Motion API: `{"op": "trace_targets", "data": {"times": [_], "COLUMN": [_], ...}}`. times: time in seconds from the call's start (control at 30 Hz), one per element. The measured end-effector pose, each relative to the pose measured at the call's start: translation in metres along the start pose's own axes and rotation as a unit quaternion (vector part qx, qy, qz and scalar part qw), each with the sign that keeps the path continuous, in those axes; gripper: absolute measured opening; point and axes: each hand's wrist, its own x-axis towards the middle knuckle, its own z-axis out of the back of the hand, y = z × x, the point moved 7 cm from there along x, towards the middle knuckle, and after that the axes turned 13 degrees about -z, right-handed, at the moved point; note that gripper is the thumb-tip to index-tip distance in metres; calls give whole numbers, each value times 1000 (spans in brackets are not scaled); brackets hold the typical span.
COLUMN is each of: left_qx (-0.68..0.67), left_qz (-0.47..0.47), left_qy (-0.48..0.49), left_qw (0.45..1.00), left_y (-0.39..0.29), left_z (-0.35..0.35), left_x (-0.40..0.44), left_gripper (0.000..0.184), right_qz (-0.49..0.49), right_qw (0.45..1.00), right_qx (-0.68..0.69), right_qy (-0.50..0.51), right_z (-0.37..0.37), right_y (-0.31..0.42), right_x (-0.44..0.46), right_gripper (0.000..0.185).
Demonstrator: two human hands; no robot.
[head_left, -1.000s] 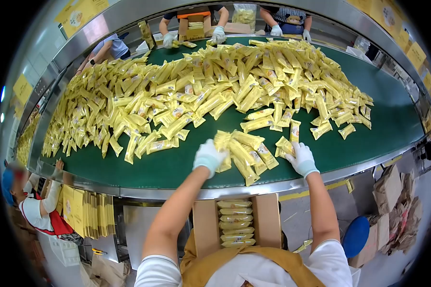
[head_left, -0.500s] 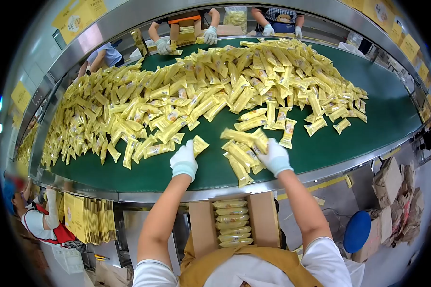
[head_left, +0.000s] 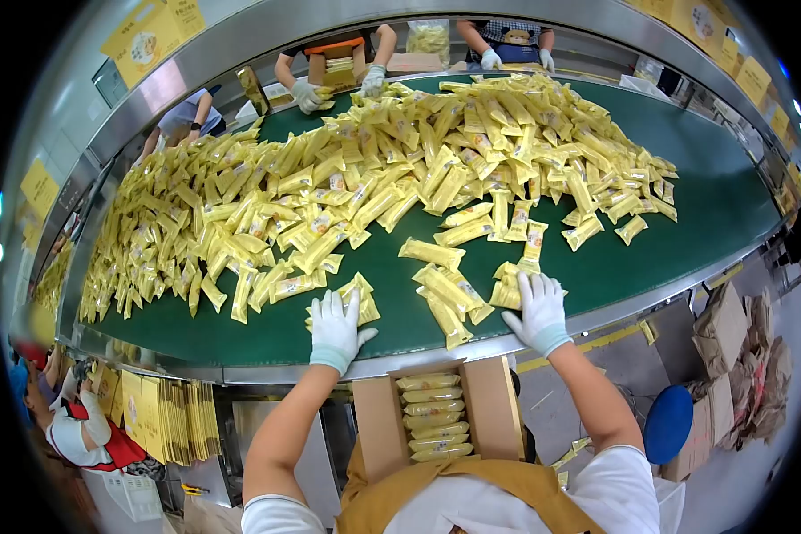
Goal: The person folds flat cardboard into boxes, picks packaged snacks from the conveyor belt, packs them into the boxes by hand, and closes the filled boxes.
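Both my hands wear white gloves and lie at the near edge of the green belt point(head_left: 392, 329). My left hand point(head_left: 336, 329) has its fingers spread over a few yellow packets point(head_left: 363, 303), partly hidden beneath it. Fingers apart, my right hand point(head_left: 538, 311) rests on another few packets point(head_left: 505, 287). Between the hands sits a small group of packets point(head_left: 450, 298), with one packet point(head_left: 432, 253) lying just beyond. An open carton point(head_left: 378, 427) in front of my body holds a stack of packets point(head_left: 433, 409).
A large heap of yellow packets point(head_left: 329, 187) covers the belt's far side. Gloved co-workers stand across it. At the left, another person point(head_left: 84, 427) is beside folded yellow cartons point(head_left: 165, 418). A blue stool point(head_left: 667, 424) and brown paper point(head_left: 756, 383) are at the right.
My left hand has moved slightly down and spread over packets. My right hand has left the middle group, shifted right and opened over other packets. One packet now lies apart beyond the middle group.
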Motion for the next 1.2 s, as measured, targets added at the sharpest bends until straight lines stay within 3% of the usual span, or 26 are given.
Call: {"op": "trace_targets", "data": {"times": [0.07, 0.1, 0.13, 0.2, 0.23, 0.3, 0.4, 0.43, 0.47, 0.57, 0.6, 0.63, 0.67, 0.73, 0.8, 0.9, 0.93, 1.03, 1.07, 1.1, 1.2], "left_qx": [-44, -66, -151, -146, -143, -81, -147, -171, -189, -286, -291, -193, -226, -258, -255, -255, -234, -168, -216, -223, -201], "left_qz": [29, 44, 91, 105, 115, 80, 29, 24, 15, 50, 61, 35, 48, 52, 32, 74, 74, 17, 30, 44, 60], "left_qy": [31, 46, 165, 169, 170, 138, 171, 188, 196, 186, 177, 82, 114, 176, 234, 270, 232, 178, 219, 205, 144], "left_qw": [998, 996, 971, 969, 968, 984, 974, 967, 962, 938, 938, 977, 966, 949, 937, 925, 941, 969, 951, 952, 967], "left_y": [3, 6, 15, 24, 28, 29, 28, 27, 29, 61, 81, 103, 120, 147, 157, 152, 151, 131, 125, 123, 115], "left_z": [-3, -3, 3, 7, 9, -10, -14, -5, -2, 5, 10, 1, 5, 2, -16, -33, -35, -21, -17, -17, -16], "left_x": [2, 5, 14, 21, 20, 16, 5, 1, -5, -12, -7, -8, -1, 12, 15, 6, 0, -8, -9, -13, -16], "left_gripper": [100, 102, 108, 112, 114, 119, 119, 120, 120, 116, 109, 105, 104, 103, 103, 109, 110, 107, 106, 104, 115], "right_qz": [18, -21, -59, -112, -144, -146, -230, -250, -296, -415, -440, -465, -490, -494, -482, -427, -392, -249, -188, -120, -48], "right_qw": [999, 999, 995, 974, 949, 915, 905, 914, 829, 696, 661, 624, 585, 681, 737, 769, 773, 898, 924, 928, 946], "right_qx": [-20, -15, -8, -38, -109, -108, 107, 201, 417, 551, 573, 593, 611, 500, 417, 401, 416, 182, 119, 129, 81], "right_qy": [-34, 23, 81, 193, 258, 361, 342, 247, 226, 200, 205, 209, 212, 206, 227, 257, 276, 313, 312, 328, 309], "right_z": [0, -4, -5, -20, -20, -23, -39, -26, -36, -47, -63, -88, -109, -132, -146, -134, -111, -74, -57, -47, -28], "right_y": [0, -8, -15, -29, -31, -34, -64, -68, -74, -85, -90, -96, -96, -95, -100, -97, -85, -76, -64, -55, -40], "right_x": [-8, -3, 7, 28, 39, 52, 80, 94, 101, 117, 119, 121, 121, 127, 132, 127, 120, 108, 96, 84, 52], "right_gripper": [84, 88, 91, 109, 106, 102, 103, 90, 74, 64, 63, 63, 62, 72, 88, 98, 101, 99, 99, 99, 97]}}
